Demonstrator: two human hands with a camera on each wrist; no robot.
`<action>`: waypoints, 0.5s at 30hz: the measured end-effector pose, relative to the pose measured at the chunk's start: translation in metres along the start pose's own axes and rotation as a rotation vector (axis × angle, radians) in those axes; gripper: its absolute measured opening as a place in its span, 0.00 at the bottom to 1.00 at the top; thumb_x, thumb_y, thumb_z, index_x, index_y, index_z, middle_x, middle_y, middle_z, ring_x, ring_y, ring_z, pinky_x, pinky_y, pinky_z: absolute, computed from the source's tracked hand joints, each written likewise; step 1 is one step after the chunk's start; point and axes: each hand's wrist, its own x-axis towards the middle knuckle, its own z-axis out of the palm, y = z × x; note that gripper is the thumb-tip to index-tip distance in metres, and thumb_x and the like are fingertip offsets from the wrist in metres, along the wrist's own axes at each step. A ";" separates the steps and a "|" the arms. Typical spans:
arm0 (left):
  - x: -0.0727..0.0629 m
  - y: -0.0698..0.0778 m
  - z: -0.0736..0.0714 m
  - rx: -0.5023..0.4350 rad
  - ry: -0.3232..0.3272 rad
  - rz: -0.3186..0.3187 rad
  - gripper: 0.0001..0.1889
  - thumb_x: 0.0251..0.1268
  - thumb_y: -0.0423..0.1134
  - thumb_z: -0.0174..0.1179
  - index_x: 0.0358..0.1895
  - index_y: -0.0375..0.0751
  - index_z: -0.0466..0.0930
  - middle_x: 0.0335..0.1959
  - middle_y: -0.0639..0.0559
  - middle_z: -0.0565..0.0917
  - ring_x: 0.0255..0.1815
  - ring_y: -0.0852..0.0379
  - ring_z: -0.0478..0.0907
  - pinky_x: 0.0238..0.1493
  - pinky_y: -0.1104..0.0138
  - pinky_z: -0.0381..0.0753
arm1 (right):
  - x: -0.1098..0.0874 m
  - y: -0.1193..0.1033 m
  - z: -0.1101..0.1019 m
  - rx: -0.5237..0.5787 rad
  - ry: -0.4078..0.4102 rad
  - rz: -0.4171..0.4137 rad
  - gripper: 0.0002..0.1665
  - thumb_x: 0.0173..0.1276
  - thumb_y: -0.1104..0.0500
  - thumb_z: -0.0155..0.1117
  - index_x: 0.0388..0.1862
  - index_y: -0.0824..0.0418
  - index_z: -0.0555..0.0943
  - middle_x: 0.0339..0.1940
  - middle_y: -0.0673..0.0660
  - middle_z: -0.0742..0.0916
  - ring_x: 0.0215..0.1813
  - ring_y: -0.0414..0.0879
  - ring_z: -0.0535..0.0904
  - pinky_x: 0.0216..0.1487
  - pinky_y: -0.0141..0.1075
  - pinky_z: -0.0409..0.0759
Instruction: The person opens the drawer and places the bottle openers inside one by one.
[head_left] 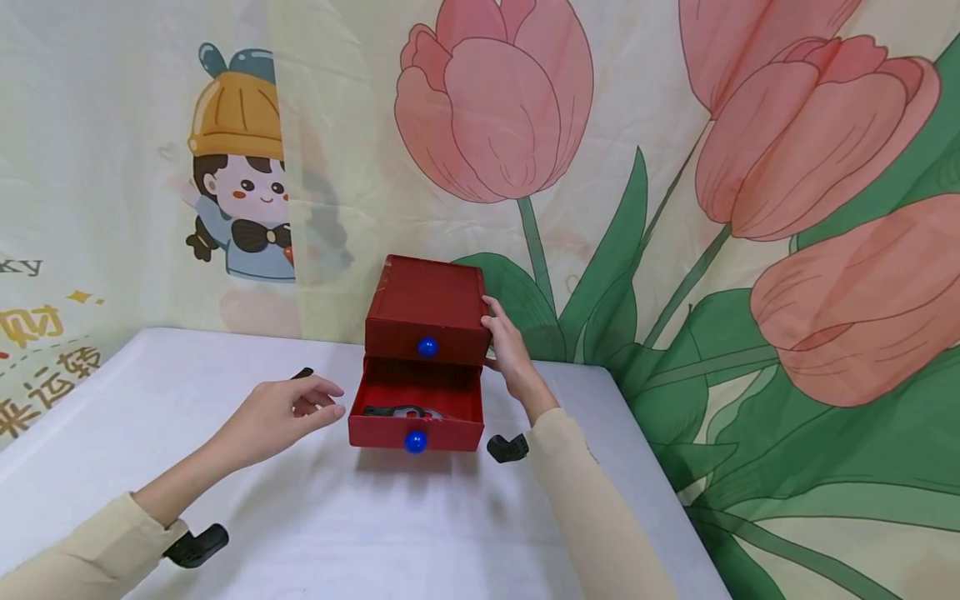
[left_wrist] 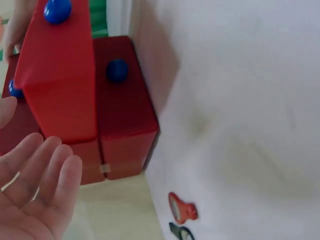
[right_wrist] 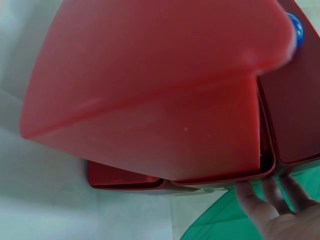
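Observation:
A red drawer cabinet (head_left: 427, 292) with blue knobs stands at the back of the table, its middle drawer (head_left: 375, 432) pulled out. Inside that drawer lies a dark-handled object (head_left: 390, 411), partly hidden by the drawer front. My left hand (head_left: 281, 417) hovers just left of the drawer, fingers loosely bent and holding nothing; the left wrist view shows its palm (left_wrist: 35, 200) beside the drawer's side. On the other side, my right hand (head_left: 513, 354) touches the cabinet's right side, fingers (right_wrist: 252, 200) extended against its edge in the right wrist view.
Left of the cabinet, a small red object (left_wrist: 182, 209) and a black-handled object (left_wrist: 181, 231) lie on the white tabletop (head_left: 420, 525). A tulip-printed cloth (head_left: 345, 125) hangs close behind the table. Black wrist cameras (head_left: 197, 546) sit at both sleeves.

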 end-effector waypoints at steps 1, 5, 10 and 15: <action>-0.002 0.000 0.002 -0.010 -0.006 -0.007 0.17 0.71 0.57 0.69 0.54 0.51 0.88 0.40 0.61 0.89 0.40 0.62 0.84 0.38 0.66 0.84 | 0.000 0.000 0.000 0.000 -0.001 0.001 0.33 0.83 0.44 0.43 0.84 0.33 0.60 0.81 0.54 0.69 0.77 0.60 0.71 0.72 0.66 0.73; -0.007 0.000 0.009 -0.035 -0.013 -0.025 0.19 0.71 0.59 0.69 0.52 0.50 0.88 0.40 0.61 0.89 0.39 0.62 0.84 0.38 0.67 0.85 | 0.001 0.001 0.000 0.004 -0.006 0.003 0.32 0.83 0.43 0.42 0.84 0.33 0.60 0.80 0.53 0.70 0.77 0.59 0.71 0.72 0.66 0.73; -0.013 0.000 0.017 -0.070 -0.029 -0.065 0.21 0.71 0.61 0.67 0.52 0.49 0.88 0.39 0.62 0.89 0.39 0.63 0.84 0.40 0.67 0.85 | 0.000 0.001 0.000 0.001 -0.004 0.005 0.33 0.83 0.44 0.42 0.85 0.33 0.60 0.80 0.54 0.70 0.76 0.59 0.71 0.72 0.66 0.73; -0.021 0.000 0.027 -0.166 -0.100 -0.152 0.20 0.71 0.62 0.67 0.50 0.52 0.88 0.39 0.59 0.89 0.39 0.60 0.85 0.38 0.67 0.84 | -0.001 0.000 0.000 -0.005 -0.001 -0.004 0.33 0.83 0.43 0.42 0.85 0.33 0.60 0.80 0.54 0.70 0.76 0.59 0.72 0.72 0.66 0.73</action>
